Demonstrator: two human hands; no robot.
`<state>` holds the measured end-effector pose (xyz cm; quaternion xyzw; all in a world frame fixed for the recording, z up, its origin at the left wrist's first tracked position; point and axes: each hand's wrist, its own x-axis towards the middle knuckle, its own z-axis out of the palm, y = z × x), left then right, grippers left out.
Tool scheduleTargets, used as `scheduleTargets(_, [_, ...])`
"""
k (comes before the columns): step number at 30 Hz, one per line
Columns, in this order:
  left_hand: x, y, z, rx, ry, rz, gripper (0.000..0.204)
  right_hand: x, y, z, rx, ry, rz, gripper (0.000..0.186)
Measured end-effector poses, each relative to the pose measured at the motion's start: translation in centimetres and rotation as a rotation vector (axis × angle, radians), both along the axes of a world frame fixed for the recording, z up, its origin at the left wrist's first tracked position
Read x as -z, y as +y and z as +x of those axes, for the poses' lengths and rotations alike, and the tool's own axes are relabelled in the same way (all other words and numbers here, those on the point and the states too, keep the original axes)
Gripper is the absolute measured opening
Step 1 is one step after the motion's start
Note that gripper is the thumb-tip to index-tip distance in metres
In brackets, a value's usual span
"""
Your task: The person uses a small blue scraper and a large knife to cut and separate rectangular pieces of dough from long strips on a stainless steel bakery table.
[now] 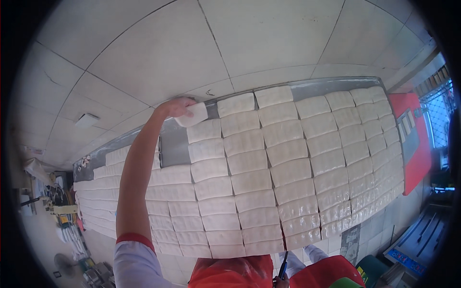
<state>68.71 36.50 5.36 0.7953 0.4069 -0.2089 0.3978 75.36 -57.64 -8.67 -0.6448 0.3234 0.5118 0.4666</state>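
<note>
My left arm reaches across to the far edge of a grey metal table (175, 150). My left hand (178, 108) is closed on one end of a soft white slab (193, 115), possibly dough, with the thumb on top. The slab overlaps the far edge of the row's last slab (204, 130). Low in the view, just right of my red apron (230, 272), what seems to be my right hand (282, 282) shows only in part. It is closed round a slim dark tool (283, 266) with blue on it, whose tip points at the table's near edge.
Rows of similar white slabs (249, 175) cover most of the table. A person in red (326, 273) with a green cap (345, 283) is close at the lower right. A red panel (413, 149) adjoins the right end; a tiled wall (269, 38) rises behind the table.
</note>
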Motion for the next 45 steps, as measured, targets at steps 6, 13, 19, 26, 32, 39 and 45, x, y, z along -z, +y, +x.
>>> scheduleTargets(6, [0.6, -3.9, 1.7, 0.153, 0.004, 0.5, 0.051, 1.2, -1.0, -1.0, -0.076, 0.037, -0.04, 0.056])
scheduleTargets(13, [-0.3, -9.2, -3.8, 0.016, -0.252, 1.057, 0.052, -0.2, 0.1, -5.1, -0.164, -0.148, -0.134, 0.05])
scheduleTargets(19, [-2.1, -11.9, -36.5, -0.049, 0.147, 0.552, 0.058, -2.3, 2.8, -15.7, -0.283, -0.225, -0.13, 0.035])
scheduleTargets(26, [0.8, -27.8, -57.8, -0.28, 0.262, 0.42, 0.097, -3.4, 2.7, -26.9, -0.273, -0.316, -0.08, 0.031])
scheduleTargets(32, [0.9, -33.2, -61.6, -0.659, 0.209, 0.421, 0.107, -4.8, 2.5, -31.6, -0.285, -0.388, -0.043, 0.029])
scheduleTargets(39, [6.7, -33.8, -70.7, -0.718, -0.172, 0.379, 0.066, -5.4, 3.6, -35.2, -0.335, -0.471, 0.014, 0.031])
scheduleTargets(45, [2.7, -39.9, -75.3, -1.252, -1.004, -0.068, 0.043, -4.9, 3.3, -39.1, -0.365, -0.595, 0.103, 0.044])
